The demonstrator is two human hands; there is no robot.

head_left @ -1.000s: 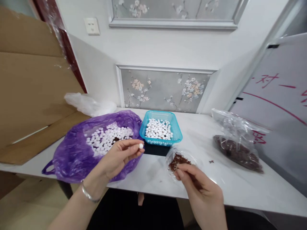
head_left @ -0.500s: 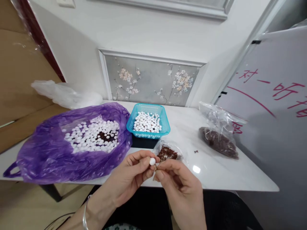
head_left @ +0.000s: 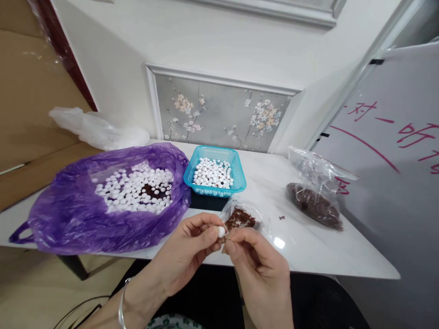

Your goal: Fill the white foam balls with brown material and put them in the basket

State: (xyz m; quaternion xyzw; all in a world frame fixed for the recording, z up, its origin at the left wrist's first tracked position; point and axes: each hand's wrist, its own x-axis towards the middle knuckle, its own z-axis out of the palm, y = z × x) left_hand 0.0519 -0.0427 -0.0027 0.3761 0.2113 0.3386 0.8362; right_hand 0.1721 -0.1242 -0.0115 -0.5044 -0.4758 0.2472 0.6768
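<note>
Between the thumb and fingers of my left hand is a small white ball. My right hand is closed in a pinch right against the ball's side; whatever its fingertips grip is too small to make out. Just beyond my fingers lies an open clear plastic bag with reddish-brown bits in it. A turquoise basket behind it holds many similar white balls. To the left, a spread purple plastic bag carries more white balls and a dark brown patch of bits.
On the right of the white table stands a clear zip bag of brown material, near a whiteboard with red writing. One tiny brown piece lies on the tabletop. A crumpled translucent bag rests at the back left.
The ball has shifted slightly right, nearer my right fingertips, and both hands stay pinched together. The view has moved a little.
</note>
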